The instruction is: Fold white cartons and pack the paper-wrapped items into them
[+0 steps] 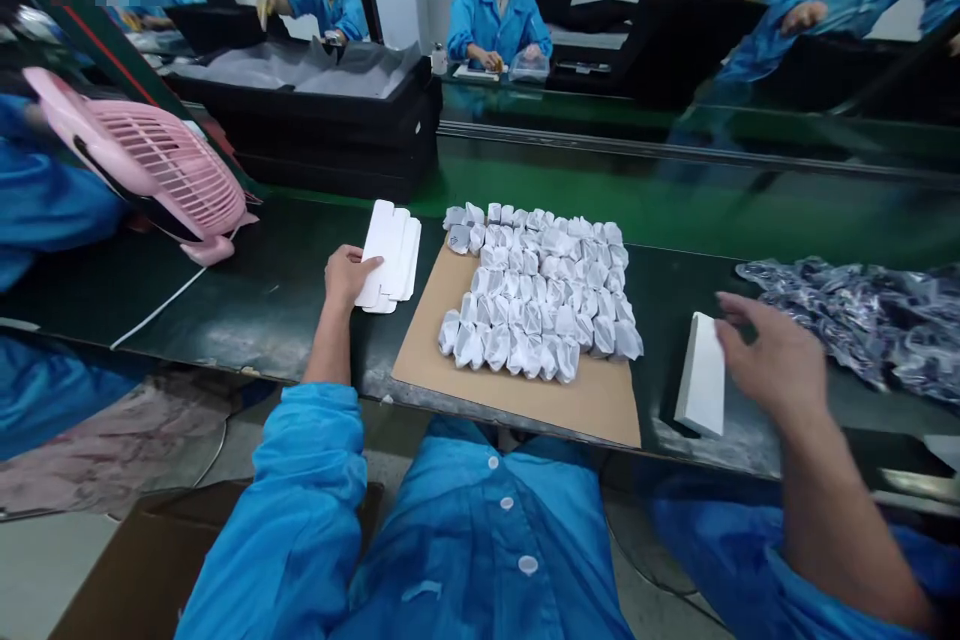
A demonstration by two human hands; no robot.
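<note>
My left hand [346, 276] rests on the near end of a stack of flat white cards [390, 253], with its thumb over the top card and fingers curled round the edge. My right hand [772, 360] hovers beside a small white box [703, 375] lying on the dark bench, its fingers loosely bent and apart, just touching or barely off the box's far edge. Between the hands lies a brown cardboard sheet [592, 400] carrying several rows of small white wrapped pieces [540, 290].
A pink desk fan [161, 170] stands at the left. A heap of crinkled clear bags [862, 320] lies at the right. A black tray stack [330, 120] sits beyond, by the green conveyor [675, 200]. Other people in blue coats work across it.
</note>
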